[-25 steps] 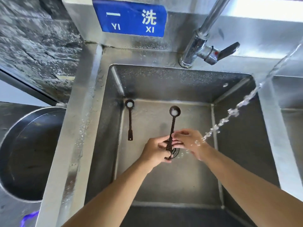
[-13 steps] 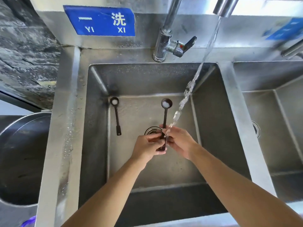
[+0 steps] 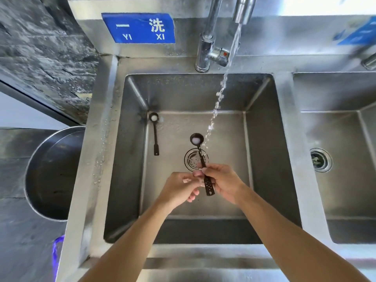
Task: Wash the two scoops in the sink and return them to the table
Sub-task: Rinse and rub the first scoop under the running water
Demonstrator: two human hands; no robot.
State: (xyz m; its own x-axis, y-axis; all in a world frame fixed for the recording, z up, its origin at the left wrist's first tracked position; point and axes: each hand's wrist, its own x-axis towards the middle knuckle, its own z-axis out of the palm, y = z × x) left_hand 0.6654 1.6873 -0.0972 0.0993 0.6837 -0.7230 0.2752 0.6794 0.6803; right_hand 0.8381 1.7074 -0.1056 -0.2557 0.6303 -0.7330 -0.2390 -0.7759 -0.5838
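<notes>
- My sink [image 3: 262, 151] is brushed steel, dull and wet.
- The tap [image 3: 205, 47] is glossy chrome.
- Both scoops [image 3: 155, 135] look dark and matt.
- The wall [image 3: 40, 47] is rough grey stone.

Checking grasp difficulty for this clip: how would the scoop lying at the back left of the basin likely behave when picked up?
The loose scoop looks thin and rigid, so probably stiff and light. It lies flat on the wet sink floor, so likely slippery and hard to get fingers under. Its round bowl holds something white, which may spill if tilted.
</notes>
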